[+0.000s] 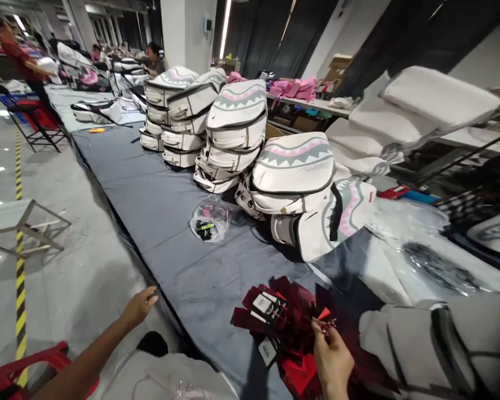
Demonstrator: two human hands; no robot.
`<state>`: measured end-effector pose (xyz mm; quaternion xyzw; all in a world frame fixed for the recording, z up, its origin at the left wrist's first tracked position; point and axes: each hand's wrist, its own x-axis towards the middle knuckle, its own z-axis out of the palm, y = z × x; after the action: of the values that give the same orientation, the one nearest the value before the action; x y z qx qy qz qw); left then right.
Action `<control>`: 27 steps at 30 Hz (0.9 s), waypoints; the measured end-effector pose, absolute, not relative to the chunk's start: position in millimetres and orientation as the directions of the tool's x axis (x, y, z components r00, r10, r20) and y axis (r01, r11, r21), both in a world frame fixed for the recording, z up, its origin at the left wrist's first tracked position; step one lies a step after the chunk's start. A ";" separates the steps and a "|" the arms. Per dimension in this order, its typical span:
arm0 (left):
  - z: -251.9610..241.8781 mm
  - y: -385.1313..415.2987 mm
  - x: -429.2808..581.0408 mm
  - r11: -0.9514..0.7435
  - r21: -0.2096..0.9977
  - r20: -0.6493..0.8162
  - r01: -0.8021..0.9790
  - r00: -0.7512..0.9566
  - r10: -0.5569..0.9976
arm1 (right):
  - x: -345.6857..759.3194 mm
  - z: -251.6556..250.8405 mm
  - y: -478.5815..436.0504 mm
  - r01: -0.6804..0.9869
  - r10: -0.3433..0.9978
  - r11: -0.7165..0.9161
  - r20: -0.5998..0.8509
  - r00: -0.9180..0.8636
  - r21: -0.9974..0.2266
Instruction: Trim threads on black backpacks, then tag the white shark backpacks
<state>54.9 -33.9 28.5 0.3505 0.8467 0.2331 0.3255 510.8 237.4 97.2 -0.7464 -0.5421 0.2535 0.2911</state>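
Observation:
My right hand [331, 355] is at the bottom of the view, fingers pinched on a small red tag with a metal clip, just above a heap of dark red hang tags [275, 311] on the grey table [170, 211]. My left hand [139, 305] hangs out past the table's left edge, over the floor, fingers loosely curled and holding nothing. A white backpack with a shark-mouth print [329, 222] lies on its side beyond the tags. Another grey-white bag [441, 339] lies at the lower right.
Stacks of white shark-mouth backpacks [233, 133] line the table's middle and far end. A clear plastic bag of small parts [210, 219] lies by them. Crumpled plastic wrap [420, 250] is at right. A metal frame [25, 228] and a red chair [8, 375] stand at left. People work far back.

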 end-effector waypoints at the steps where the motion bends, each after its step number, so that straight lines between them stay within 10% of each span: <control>1: 28.1 -28.2 47.8 0.655 0.604 -0.380 0.453 -0.559 0.737 | 518.7 86.3 245.2 0.671 0.949 -0.289 -0.113 0.293 -0.683; 6: 30.5 55.7 17.9 0.609 0.553 -0.319 0.569 -0.531 0.785 | 548.3 52.8 247.2 0.508 0.882 -0.441 -0.254 0.397 -0.740; 13: 42.9 255.1 -57.2 0.589 0.481 -0.268 0.649 -0.531 0.804 | 496.0 107.4 198.5 0.575 0.764 -0.519 -0.041 0.644 -0.632; 18: 32.9 337.2 -89.8 0.591 0.447 -0.411 0.672 -0.433 0.802 | 381.6 142.0 209.1 0.127 0.774 -0.377 -0.237 0.587 -0.918; 27: 42.7 316.8 -210.4 0.616 0.305 -0.456 0.726 -0.457 0.764 | 243.6 172.8 428.5 -0.295 0.879 -0.225 -0.324 0.350 -0.929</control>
<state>-210.4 316.8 42.7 0.4368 0.8528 0.0331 0.2844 243.6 428.5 172.8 -0.5905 -0.2472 0.5138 0.5711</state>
